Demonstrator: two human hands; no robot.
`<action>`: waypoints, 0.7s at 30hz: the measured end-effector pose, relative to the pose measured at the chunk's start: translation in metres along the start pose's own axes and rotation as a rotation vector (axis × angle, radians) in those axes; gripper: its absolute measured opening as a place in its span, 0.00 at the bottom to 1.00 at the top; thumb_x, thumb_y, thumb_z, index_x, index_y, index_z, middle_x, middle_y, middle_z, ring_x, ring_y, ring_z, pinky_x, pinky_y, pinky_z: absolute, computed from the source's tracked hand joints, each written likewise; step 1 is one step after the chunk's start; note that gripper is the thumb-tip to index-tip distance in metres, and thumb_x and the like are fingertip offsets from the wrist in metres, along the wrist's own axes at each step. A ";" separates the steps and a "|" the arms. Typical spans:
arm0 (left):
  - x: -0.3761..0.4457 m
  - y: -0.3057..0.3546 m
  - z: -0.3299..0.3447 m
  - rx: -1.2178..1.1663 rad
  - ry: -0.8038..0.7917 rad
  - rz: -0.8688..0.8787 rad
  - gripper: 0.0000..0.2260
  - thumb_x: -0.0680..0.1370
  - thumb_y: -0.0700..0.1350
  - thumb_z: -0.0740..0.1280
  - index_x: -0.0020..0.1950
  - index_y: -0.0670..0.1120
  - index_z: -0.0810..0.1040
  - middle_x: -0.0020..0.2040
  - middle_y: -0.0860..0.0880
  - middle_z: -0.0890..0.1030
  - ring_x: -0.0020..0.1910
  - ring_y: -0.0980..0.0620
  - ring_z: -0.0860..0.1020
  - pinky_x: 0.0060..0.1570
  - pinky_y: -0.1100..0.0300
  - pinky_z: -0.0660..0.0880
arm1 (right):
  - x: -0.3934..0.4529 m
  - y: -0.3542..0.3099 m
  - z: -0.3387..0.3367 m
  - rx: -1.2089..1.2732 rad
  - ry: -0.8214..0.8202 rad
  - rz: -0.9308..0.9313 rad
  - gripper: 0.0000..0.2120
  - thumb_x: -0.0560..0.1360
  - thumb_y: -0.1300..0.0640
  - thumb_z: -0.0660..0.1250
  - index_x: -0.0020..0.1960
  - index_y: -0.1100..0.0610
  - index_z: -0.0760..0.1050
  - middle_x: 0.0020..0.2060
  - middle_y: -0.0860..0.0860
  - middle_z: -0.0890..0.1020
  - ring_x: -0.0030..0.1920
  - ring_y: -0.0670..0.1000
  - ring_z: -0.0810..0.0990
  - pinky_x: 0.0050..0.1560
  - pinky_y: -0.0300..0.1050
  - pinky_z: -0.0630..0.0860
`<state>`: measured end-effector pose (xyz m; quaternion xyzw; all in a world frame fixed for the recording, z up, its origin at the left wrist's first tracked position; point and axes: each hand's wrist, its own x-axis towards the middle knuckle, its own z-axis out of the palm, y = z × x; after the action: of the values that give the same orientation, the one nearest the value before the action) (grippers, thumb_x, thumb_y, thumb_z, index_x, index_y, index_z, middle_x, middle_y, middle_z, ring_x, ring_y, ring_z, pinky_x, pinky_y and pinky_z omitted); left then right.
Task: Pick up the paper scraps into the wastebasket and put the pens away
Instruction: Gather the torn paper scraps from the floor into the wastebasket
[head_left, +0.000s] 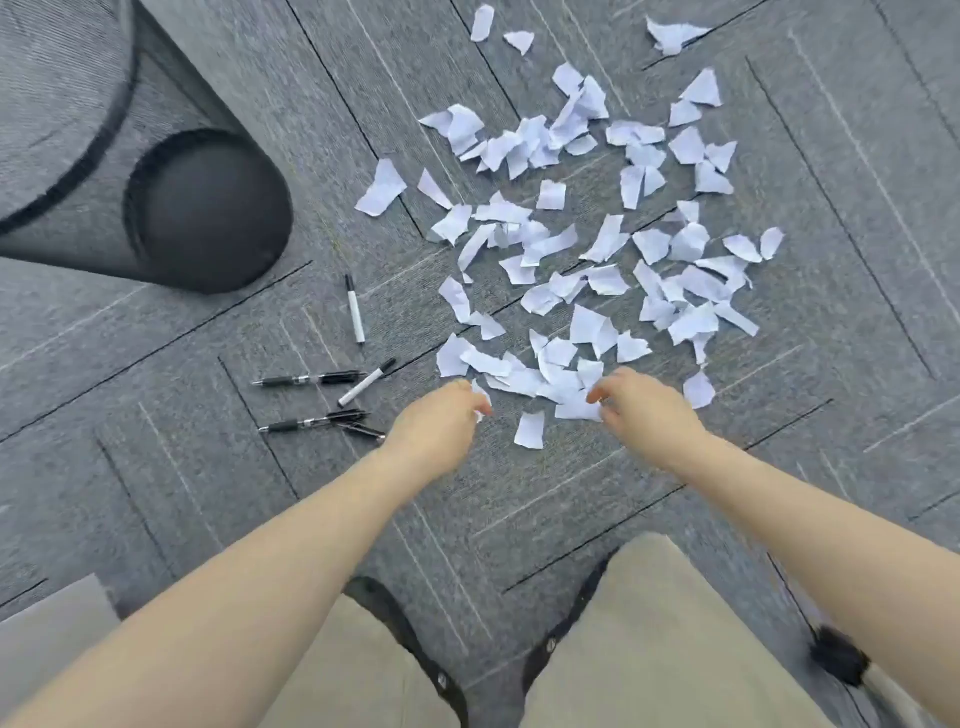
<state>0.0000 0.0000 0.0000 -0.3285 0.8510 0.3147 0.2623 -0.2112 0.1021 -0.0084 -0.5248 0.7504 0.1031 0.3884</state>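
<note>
The grey carpet (675, 493) takes up most of the view, and the black mesh wastebasket (208, 208) stands at upper left, well apart from the mess. White paper scraps (597, 249) lie scattered wide across the middle and right of the floor, none yet in the basket as far as its dark inside shows. The pens (311, 379) sit in a loose cluster to the left of the scraps, between them and the basket, with one marker (355, 309) lying apart above the rest. Both hands are down at the near edge of the pile: the left hand (441, 421) has its fingers curled on a small scrap, and the right hand (639, 402) pinches at the edge of another. The step is best done by raking scraps inward with both hands into one heap, then lifting handfuls, rather than picking singly; thin pieces cling to carpet, so fingertips should slide under edges.
</note>
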 end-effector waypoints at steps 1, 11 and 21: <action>0.017 0.000 0.008 0.088 -0.043 0.051 0.18 0.77 0.34 0.57 0.63 0.48 0.75 0.63 0.48 0.72 0.58 0.43 0.77 0.54 0.52 0.74 | 0.011 0.003 0.010 -0.062 0.015 -0.045 0.13 0.79 0.58 0.58 0.61 0.53 0.74 0.62 0.51 0.73 0.57 0.55 0.75 0.52 0.49 0.72; 0.096 -0.052 0.056 0.731 0.230 0.675 0.21 0.56 0.35 0.66 0.47 0.47 0.71 0.40 0.49 0.81 0.36 0.49 0.80 0.37 0.59 0.75 | 0.068 0.050 0.074 -0.186 0.307 -0.268 0.13 0.65 0.56 0.75 0.47 0.55 0.77 0.41 0.52 0.79 0.40 0.56 0.77 0.39 0.46 0.69; 0.075 -0.050 0.053 0.611 0.076 0.398 0.23 0.60 0.31 0.72 0.52 0.43 0.74 0.47 0.45 0.78 0.43 0.44 0.79 0.33 0.55 0.66 | 0.053 0.041 0.084 -0.202 0.359 -0.210 0.19 0.53 0.57 0.82 0.39 0.55 0.77 0.35 0.52 0.78 0.33 0.56 0.77 0.30 0.48 0.73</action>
<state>0.0003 -0.0210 -0.1024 -0.0744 0.9622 0.0786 0.2500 -0.2148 0.1300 -0.1124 -0.6461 0.7346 0.0421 0.2029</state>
